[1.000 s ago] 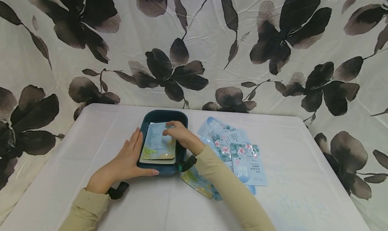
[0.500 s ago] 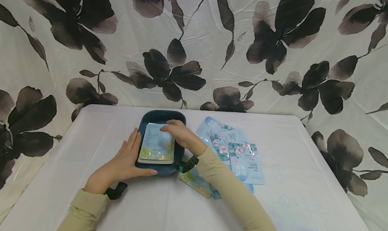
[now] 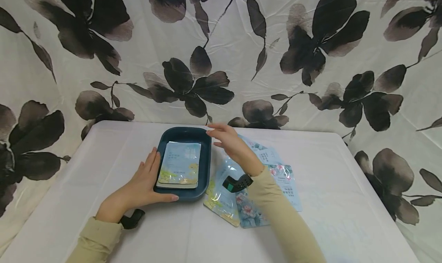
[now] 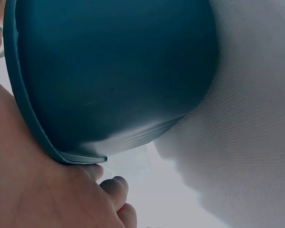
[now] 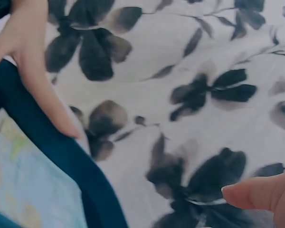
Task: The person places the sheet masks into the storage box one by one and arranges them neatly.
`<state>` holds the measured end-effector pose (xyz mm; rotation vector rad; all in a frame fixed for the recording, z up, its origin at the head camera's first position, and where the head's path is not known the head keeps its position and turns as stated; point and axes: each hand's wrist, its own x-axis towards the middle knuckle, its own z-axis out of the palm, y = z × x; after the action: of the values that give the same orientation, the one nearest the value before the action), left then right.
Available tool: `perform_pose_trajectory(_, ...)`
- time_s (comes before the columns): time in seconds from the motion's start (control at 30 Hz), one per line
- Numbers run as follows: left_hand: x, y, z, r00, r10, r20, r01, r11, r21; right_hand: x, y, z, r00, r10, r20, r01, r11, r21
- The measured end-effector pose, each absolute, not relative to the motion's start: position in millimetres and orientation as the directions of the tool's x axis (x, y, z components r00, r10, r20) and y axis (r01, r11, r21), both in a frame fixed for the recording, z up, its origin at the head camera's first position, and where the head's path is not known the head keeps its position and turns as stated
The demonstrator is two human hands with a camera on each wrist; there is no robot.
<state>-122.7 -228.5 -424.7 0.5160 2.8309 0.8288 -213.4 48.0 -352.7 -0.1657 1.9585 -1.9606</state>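
A dark blue-green tray (image 3: 204, 178) stands on the white table, holding a small stack of flat printed light-blue sachets (image 3: 179, 163) with yellow-green flowers. My left hand (image 3: 139, 186) lies along the tray's left side, fingers straight, thumb stretched along the front rim. In the left wrist view that hand (image 4: 52, 194) touches the rim beside the tray's outer wall (image 4: 114, 71). My right hand (image 3: 233, 146) hovers just right of the tray's far right corner with loosely bent fingers, holding nothing. It covers part of a spread of loose sachets (image 3: 221, 201).
More loose sachets (image 3: 290, 186), with pink flowers, overlap to the right, partly hidden by the right sleeve (image 3: 283, 217). A white cloth with dark flowers (image 3: 193, 83) hangs behind the table (image 3: 345, 201). Each wrist wears a black band.
My right hand has let go of the sachet stack and moved right, out of the tray. The top sachet now lies flat on the stack. My left hand stays at the tray.
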Motion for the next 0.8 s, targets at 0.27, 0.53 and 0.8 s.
perform_pose_trajectory(0.27,-122.9,-227.3,-423.4,-0.93,0.364,-0.041,0.287,0.792,0.539,-201.1,107.8,-345.2,-0.962,-0.266,-0.058,0.067,-0.025,-0.997)
perform_pose_trajectory(0.53,-123.6,-227.7,-426.0,-0.934,0.356,-0.042,0.282,0.801,0.528,-186.2,162.6,-356.2,-0.988,-0.155,0.001,-0.011,0.064,-0.998)
perform_pose_trajectory(0.8,-124.3,-227.5,-427.9,-0.932,0.36,-0.041,0.284,0.797,0.533,-178.4,214.4,-375.4,-0.995,-0.075,-0.072,0.068,0.055,-0.996)
